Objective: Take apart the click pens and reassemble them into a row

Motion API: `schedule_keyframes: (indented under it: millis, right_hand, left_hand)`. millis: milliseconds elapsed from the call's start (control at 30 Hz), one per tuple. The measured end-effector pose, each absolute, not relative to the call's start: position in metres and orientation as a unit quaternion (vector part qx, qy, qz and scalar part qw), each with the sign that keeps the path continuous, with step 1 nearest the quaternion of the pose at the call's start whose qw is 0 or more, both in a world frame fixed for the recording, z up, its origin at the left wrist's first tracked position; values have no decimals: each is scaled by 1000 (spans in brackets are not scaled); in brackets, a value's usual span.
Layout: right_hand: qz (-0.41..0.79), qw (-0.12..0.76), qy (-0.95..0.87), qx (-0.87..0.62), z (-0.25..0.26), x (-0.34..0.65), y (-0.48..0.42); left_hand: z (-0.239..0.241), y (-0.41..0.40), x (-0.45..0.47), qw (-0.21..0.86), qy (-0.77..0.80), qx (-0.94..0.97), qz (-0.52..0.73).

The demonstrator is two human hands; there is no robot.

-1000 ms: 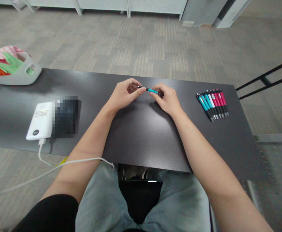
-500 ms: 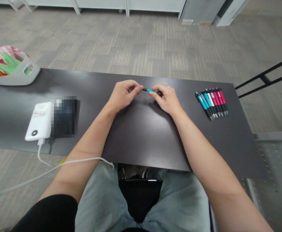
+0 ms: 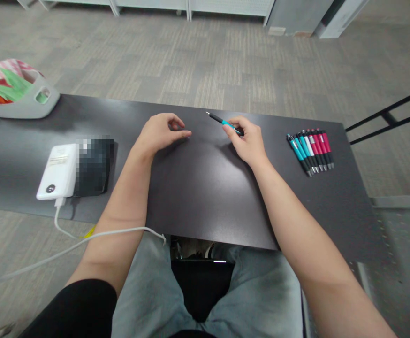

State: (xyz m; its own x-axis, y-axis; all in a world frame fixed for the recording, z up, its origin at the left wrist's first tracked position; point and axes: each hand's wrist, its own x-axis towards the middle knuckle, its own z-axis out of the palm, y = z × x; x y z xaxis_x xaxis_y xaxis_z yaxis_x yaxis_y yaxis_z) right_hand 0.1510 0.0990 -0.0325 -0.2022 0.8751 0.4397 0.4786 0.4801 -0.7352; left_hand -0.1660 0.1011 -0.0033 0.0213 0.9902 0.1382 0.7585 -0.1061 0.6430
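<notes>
A teal and black pen is gripped in my right hand, its silver tip pointing up and to the left. The fingers close round its teal rear part, which they partly hide. To the left, my left hand is apart from the pen, thumb and fingers spread with nothing between them, over the dark table. On the right of the table lies a row of several pens, teal, white and crimson with black grips, side by side and slightly slanted.
At the left are a white power bank and a dark, pixelated object beside it. A white cable crosses over my left forearm. A white basket with colourful contents stands at the far left. Black metal bars jut in at the right.
My left hand has let go of the pen's front end and moved left. The pen stays in my right hand, its tip now exposed and angled upward.
</notes>
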Motion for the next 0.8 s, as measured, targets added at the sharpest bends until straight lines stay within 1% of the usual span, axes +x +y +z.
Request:
schedule_keyframes:
  millis: [67,133,300,367,600,800]
  right_hand:
    - [230,438,-739,-456,-31,151,98]
    - [234,439,-739,-454,-30,151,97]
    - [239,440,-742,-446,-29,150,96]
    - [238,443,-748,-434,-30,150,96]
    - [234,452,-758,-409,-32,149,96]
    - [241,431,-757,-428,-30,149,94]
  left_hand:
    - [-5,102,-166,212,633,694,269]
    - [-5,102,-161,237,618,695,282]
    - [3,99,-139,375,519,633,436]
    - [6,97,-132,409,481,616,470]
    - [4,96,-127,425,443,619,489]
    - [7,94,-126,432,450,631,461]
